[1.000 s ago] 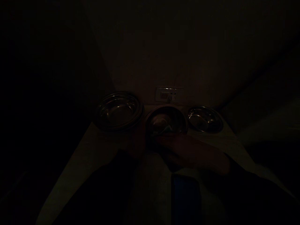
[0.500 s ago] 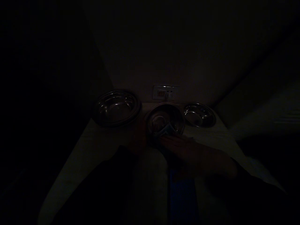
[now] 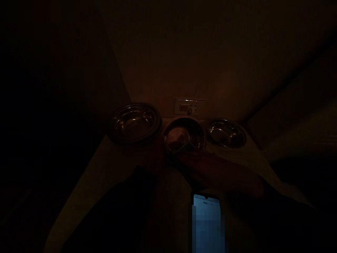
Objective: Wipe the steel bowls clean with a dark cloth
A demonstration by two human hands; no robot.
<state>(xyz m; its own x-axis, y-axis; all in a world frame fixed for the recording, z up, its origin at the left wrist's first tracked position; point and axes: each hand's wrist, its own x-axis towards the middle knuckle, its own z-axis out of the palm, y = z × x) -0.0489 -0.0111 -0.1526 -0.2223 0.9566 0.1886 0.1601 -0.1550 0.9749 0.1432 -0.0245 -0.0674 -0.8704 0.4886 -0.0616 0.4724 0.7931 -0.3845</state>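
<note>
Very dark view. Phone screen [image 3: 207, 218] now lit pale blue at bottom ctr, dimmer half a sec ago. Middle bowl [image 3: 184, 135] on bench [image 3: 105, 168], between left bowl [image 3: 134, 123] and right bowl [image 3: 228, 133]. Right hand [image 3: 221, 172] stretched palm down, fingertips at near rim w/ possibly a pale cloth [image 3: 184, 147]. Left hand [image 3: 155, 158] beside bowl. Grip of either: cannot tell.

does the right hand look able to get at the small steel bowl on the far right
Probably yes: the right hand lies at the middle bowl, the small bowl stands just beside it, and nothing shows between them, though the picture is dark.
</note>
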